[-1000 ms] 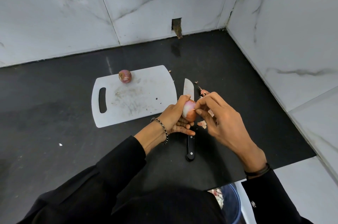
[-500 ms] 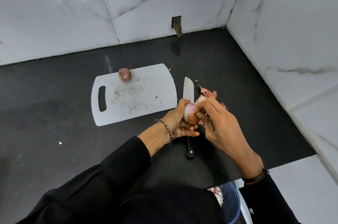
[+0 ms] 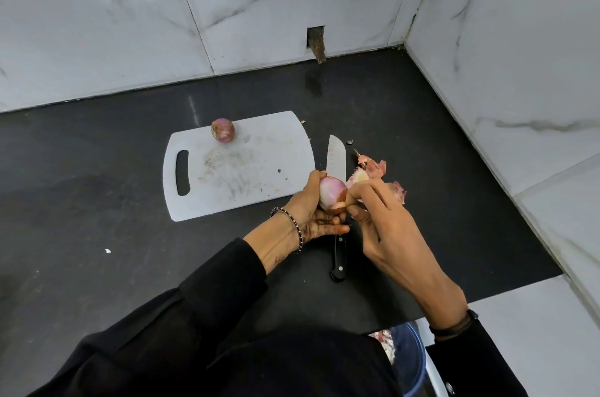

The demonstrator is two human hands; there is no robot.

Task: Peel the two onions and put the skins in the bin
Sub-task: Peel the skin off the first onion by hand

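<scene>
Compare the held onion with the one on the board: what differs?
The held onion is gripped in the left hand, mostly pale and bare. The board onion rests untouched on the far edge of the cutting board, wearing its reddish skin. Both are round red onions.

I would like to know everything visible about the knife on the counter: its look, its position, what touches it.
The knife has a broad, pale steel blade with a sloping tip and a black handle with a silvery rivet. It lies flat on the black counter, right of the white cutting board, tip toward the back wall, handle toward the near edge. Its middle is hidden behind the onion and the left hand holding it; the right hand pinches onion skin; neither grips the knife.
</scene>
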